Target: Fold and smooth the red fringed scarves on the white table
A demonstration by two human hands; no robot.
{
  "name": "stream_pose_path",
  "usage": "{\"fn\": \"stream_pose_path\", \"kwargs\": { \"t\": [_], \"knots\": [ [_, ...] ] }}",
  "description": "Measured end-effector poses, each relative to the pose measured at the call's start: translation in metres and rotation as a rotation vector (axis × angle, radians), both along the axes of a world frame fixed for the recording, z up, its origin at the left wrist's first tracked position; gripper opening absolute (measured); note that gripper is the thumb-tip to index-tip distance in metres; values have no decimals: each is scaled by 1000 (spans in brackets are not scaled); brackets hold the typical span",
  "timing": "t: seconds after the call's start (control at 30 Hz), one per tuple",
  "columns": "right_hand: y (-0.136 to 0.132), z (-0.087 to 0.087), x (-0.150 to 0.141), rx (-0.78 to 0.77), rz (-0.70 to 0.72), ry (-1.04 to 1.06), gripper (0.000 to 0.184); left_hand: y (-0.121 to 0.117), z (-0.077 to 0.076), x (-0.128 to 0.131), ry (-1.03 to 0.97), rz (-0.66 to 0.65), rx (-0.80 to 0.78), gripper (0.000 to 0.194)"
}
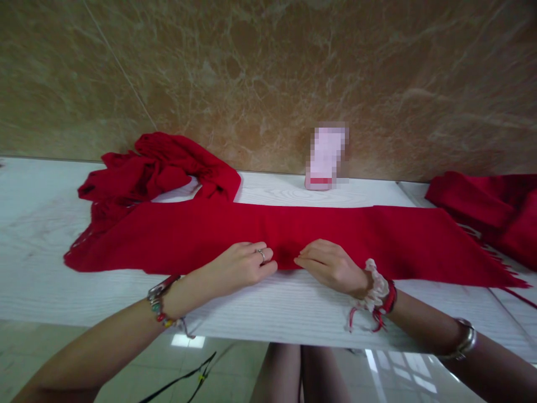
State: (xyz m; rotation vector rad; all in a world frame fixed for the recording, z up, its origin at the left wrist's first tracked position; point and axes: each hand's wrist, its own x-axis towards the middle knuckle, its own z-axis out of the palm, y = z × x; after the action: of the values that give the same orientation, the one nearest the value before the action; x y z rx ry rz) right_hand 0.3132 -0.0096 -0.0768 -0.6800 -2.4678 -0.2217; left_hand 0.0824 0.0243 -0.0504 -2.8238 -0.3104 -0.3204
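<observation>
A long red scarf [335,224] lies spread across the white table, with a fringe at its right end. Along its near edge, my left hand [243,266] is closed on the cloth, fingers curled, a ring on one of them. My right hand [329,266] is a short way to the right, its fingers pressed together on the same edge. A narrow strip of red cloth shows between the two hands. The fingertips are partly hidden. At the scarf's left end the cloth runs into a crumpled red heap [163,168].
A pale pink, blurred-out object [325,159] leans on the marble wall [251,84] behind the table. More bunched red cloth [495,210] lies at the right, by the fringe. The white wood-grain table [268,313] ends close in front of my legs.
</observation>
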Motion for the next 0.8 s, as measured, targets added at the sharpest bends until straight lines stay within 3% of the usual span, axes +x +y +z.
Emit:
{"fn": "stream_pose_path", "kwargs": {
  "t": [0.3,0.47,0.6,0.67,0.8],
  "knots": [
    [-6,5,3,-253,67,-95,26,1,-2,0,148,77,-184,15],
    [-2,10,11,-461,81,-19,24,5,11,-10,143,71,-452,31],
    [24,21,4,-430,-106,39,27,5,16,-19,202,96,-640,52],
    [38,22,-7,-392,-135,-52,31,4,14,-23,259,126,-714,66],
    [60,12,-25,-394,-38,-320,38,0,8,-25,362,164,-836,90]
  ]
}}
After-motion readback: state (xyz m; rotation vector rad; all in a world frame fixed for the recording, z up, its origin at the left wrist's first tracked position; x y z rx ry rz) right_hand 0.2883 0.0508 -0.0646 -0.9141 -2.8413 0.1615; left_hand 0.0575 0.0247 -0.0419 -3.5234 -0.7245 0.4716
